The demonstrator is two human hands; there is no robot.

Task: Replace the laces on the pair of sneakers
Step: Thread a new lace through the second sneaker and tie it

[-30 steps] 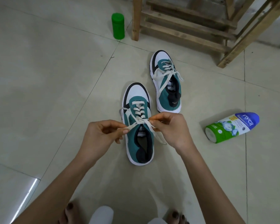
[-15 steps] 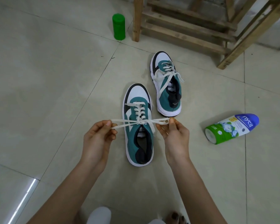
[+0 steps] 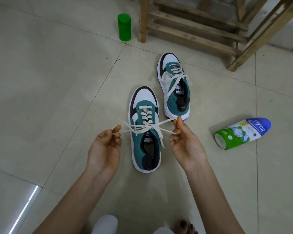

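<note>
The left hand (image 3: pixel 105 146) and right hand (image 3: pixel 184 142) pinch lace (image 3: pixel 148 127) loops over the near sneaker (image 3: pixel 138 141), with the other sneaker (image 3: pixel 173 100), a green jar (image 3: pixel 124 27) and a wooden rack (image 3: pixel 193 32) beyond it and a toppled bottle (image 3: pixel 242 132) to its right.

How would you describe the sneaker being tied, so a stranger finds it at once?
Before the wooden rack, two teal-and-white sneakers stand on the tiles. Take the nearer sneaker, between the left hand and right hand. Only its lace is pinched and stretched sideways; the farther sneaker is untouched.

Bare forearms (image 3: pixel 85 191), a bare foot with dark-painted toenails (image 3: pixel 184 224), perhaps white trousers (image 3: pixel 105 224) over the knees.
</note>
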